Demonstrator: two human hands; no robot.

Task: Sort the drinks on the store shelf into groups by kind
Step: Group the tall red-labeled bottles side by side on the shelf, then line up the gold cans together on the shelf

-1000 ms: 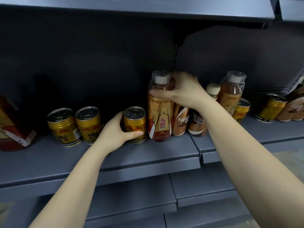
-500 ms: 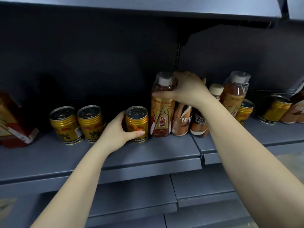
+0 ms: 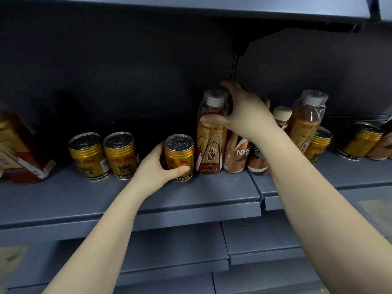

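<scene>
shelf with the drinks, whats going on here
A person is sorting drinks on a grey shelf. The left hand grips a gold can standing a little apart from two matching cans to its left. The right hand holds the top of a tall bottle standing beside two coffee bottles. Further right, another tall bottle and more gold cans are still mixed together.

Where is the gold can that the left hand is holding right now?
In the head view the gold can stands mid-shelf, gripped by the left hand, right of two matching cans and beside the tall bottle.
</scene>
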